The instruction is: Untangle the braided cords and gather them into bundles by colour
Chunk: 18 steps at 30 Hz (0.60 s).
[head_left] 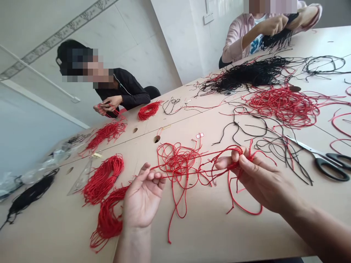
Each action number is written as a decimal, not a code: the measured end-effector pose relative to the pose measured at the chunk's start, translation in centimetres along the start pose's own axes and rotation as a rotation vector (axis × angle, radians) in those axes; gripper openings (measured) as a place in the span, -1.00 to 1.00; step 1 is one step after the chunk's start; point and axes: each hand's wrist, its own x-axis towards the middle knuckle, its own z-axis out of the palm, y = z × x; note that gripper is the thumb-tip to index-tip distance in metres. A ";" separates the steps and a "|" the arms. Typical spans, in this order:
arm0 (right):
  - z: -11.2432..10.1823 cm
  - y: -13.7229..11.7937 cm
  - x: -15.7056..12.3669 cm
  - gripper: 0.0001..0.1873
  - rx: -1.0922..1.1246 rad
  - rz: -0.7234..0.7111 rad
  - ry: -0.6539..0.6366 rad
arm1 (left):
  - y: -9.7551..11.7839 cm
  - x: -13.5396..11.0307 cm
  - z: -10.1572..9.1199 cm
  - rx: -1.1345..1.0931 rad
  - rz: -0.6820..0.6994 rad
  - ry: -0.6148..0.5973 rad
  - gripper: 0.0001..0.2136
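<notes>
Being pinched between the thumb and fingers of the right hand (255,179), a tangled red braided cord (177,160) is held over the pale wooden table (192,233) at lower centre; the left hand (142,201) is kept palm-up just beside it, fingers slightly curled, holding nothing.

A handicraft workroom: long shared table (197,233) heaped with red cord (282,106), black cord (246,73), scissors (304,148), and a seated co-worker (123,87).

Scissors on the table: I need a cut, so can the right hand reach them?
Probably yes: the right hand, pinching red cord, is near the scissors; only loose black cords lie between.
</notes>
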 end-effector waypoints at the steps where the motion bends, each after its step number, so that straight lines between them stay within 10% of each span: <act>1: 0.0 -0.1 -0.1 -0.81 -0.019 0.007 -0.010 | -0.6 0.1 -0.1 0.096 0.041 -0.028 -0.90; 6: 0.1 -0.8 -0.4 -0.70 -0.383 0.079 -0.129 | -3.3 -0.9 0.2 0.348 0.156 -0.126 -0.73; 10: 0.9 -1.6 -1.1 -0.56 -0.642 0.251 -0.510 | -4.8 -3.1 1.5 0.729 0.178 -0.582 -0.37; 13: 0.9 -1.8 -1.9 -0.61 -0.340 0.443 -0.708 | -6.0 -4.0 2.8 0.913 0.236 -0.871 -0.39; 18: -1.0 -2.6 -2.6 -0.63 0.115 0.264 -0.342 | -6.6 -3.9 3.6 0.980 0.124 -1.052 -0.81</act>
